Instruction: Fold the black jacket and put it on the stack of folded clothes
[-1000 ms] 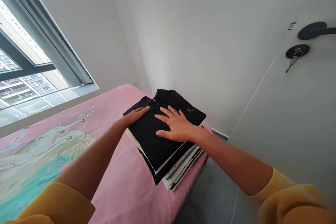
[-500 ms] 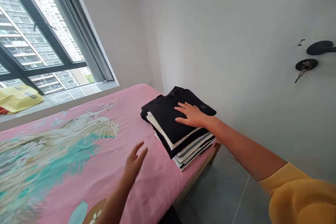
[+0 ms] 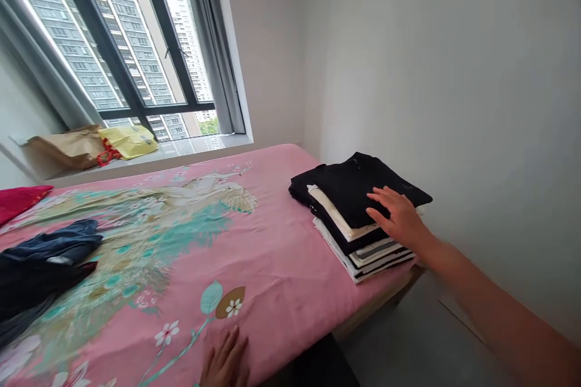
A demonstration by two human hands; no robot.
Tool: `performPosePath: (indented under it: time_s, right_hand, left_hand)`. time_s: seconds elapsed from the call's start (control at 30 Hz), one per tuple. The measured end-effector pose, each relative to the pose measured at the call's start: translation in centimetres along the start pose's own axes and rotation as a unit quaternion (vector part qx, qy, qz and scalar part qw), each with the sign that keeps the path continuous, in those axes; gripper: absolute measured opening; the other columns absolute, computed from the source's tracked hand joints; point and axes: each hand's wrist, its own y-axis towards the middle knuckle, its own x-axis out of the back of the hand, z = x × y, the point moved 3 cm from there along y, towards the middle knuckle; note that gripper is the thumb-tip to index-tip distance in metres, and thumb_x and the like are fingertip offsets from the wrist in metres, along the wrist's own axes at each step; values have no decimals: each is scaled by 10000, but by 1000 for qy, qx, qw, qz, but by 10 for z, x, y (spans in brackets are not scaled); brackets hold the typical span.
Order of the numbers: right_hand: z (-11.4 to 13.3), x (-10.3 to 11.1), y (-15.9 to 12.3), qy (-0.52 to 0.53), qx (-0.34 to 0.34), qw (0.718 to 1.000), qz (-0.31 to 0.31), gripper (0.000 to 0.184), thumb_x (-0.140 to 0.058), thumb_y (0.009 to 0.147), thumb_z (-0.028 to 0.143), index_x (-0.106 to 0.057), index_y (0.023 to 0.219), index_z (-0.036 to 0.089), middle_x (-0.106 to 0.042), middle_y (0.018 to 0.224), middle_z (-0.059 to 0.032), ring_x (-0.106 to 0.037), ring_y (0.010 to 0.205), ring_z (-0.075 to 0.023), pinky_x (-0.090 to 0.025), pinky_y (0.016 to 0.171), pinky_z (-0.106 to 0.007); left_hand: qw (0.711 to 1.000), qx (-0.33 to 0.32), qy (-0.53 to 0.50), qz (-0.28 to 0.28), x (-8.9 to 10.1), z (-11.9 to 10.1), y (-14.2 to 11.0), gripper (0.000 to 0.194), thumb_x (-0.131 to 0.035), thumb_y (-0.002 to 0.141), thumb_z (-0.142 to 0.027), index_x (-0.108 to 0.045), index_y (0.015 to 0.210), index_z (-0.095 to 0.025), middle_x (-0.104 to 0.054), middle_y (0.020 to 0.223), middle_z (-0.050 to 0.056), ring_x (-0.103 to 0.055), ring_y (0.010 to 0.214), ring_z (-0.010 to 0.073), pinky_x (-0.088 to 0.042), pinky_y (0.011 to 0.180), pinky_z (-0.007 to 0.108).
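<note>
Plainly spread, the person's right hand (image 3: 396, 217) lay palm down at the near right part of a black folded garment (image 3: 358, 184), its fingers apart and gripping nothing; how firmly it pressed could not be told. That garment topped a stack of folded clothes (image 3: 345, 234), whose edges showed cream, black, grey and white layers, and the stack sat at the right-hand edge of the bed, on a pink bedspread (image 3: 281, 266) printed with flowers and a pale bird. The left hand (image 3: 224, 363), partly cut off by the bottom of the view, was held well apart from the stack, over the bedspread, with its fingers slightly parted and holding nothing. Loose dark clothes (image 3: 49, 266) lay on the far left, and a yellow bag (image 3: 131, 142) rested beside a brown paper bag (image 3: 68, 148) on the windowsill (image 3: 195, 145).
</note>
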Motion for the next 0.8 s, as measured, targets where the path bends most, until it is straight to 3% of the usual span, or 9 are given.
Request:
performPosePath:
  time_s: [0.07,0.17,0.37,0.47,0.53,0.6,0.67,0.73,0.8]
  right_hand:
    - [32,-2,-26,57,51,996,-49,331,-444,920,415,-590,1135,210,-553,1252,-88,-424,1253,-271,-331,1052,-519]
    - [85,-31,-78,141,130,981,-25,233,-502,899,322,-606,1075,211,-600,1152,-80,-494,1179,-242,-411,1009,-443]
    - [172,-159,-172,200,168,953,151,287,-511,885,371,-630,1111,240,-592,1196,-56,-517,1162,-233,-472,969,-408]
    - [220,-225,-188,213,179,937,209,401,-456,883,419,-614,1180,200,-568,1249,-80,-497,1192,-246,-439,1005,-426]
    - [255,-259,-191,201,181,933,238,448,-404,881,418,-598,1209,182,-557,1270,-93,-486,1205,-252,-413,1015,-450]
    - [286,-281,-193,162,178,939,246,460,-364,873,412,-593,1213,204,-530,1306,-88,-470,1218,-269,-384,1002,-515]
    - [305,-291,-196,116,177,952,223,460,-337,872,418,-586,1215,239,-489,1350,-73,-446,1234,-290,-342,979,-590]
    - [313,-293,-199,89,188,959,190,457,-313,887,423,-571,1228,261,-457,1379,-58,-427,1249,-289,-312,972,-611]
    - [313,-293,-202,83,206,960,169,446,-303,897,426,-583,1210,275,-473,1366,-49,-439,1240,-277,-326,965,-580]
  left_hand:
    - [999,-11,46,27,2,-8,-7,464,-449,868,-312,-480,1329,-350,-438,1420,11,-419,1302,269,-395,1033,518]
    - [996,-4,80,45,12,-26,-12,509,-424,892,-290,-370,1395,-348,-357,1464,9,-358,1340,267,-359,1060,528]
    - [997,45,20,66,39,-56,-27,528,-410,911,-336,-300,1426,-363,-270,1509,-10,-257,1390,251,-245,1124,538]
    - [995,59,-55,62,39,-61,-37,584,-452,877,-463,-302,1429,-342,-298,1507,18,-255,1392,262,-172,1134,565]
    - [991,47,-107,60,34,-60,-44,589,-490,846,-501,-370,1398,-334,-404,1455,41,-339,1353,273,-165,1129,571]
    - [985,32,-162,50,33,-51,-52,438,-493,851,-460,-540,1269,-336,-584,1300,44,-497,1240,247,-242,1121,514]
    - [979,50,-198,9,47,-28,-62,303,-480,866,-391,-664,1095,-319,-683,1132,49,-590,1120,209,-357,1071,419]
    - [973,127,-178,-68,79,15,-75,280,-470,870,-340,-696,1023,-279,-682,1111,73,-580,1120,207,-412,1023,380]
    - [958,229,-94,-144,126,74,-87,291,-461,867,-328,-692,1019,-238,-630,1198,96,-514,1197,239,-380,1046,425]
